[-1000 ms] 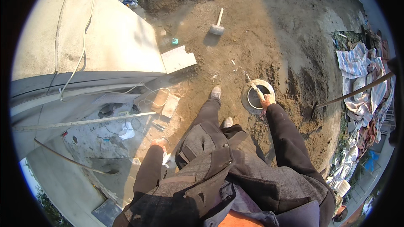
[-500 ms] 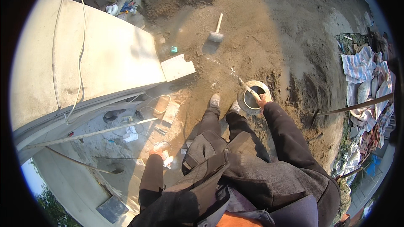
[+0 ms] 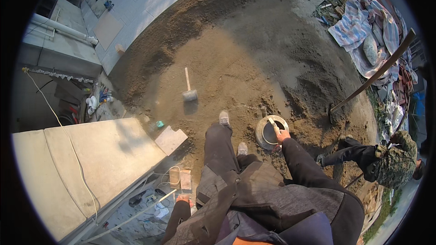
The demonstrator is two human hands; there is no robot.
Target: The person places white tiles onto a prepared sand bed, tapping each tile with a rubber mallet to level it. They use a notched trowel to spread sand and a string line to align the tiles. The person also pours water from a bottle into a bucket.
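Trowel handle-down, blade up-left over pan

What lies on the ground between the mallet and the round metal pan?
In the head view, only bare sandy soil lies between the mallet and the metal pan, which the right hand touches. The person's shoe stands just below that line.

- I see the right hand at the end of an arm stretched forward and down, its fingers curled closed.
- The left hand hangs low by the leg, its grip unclear.
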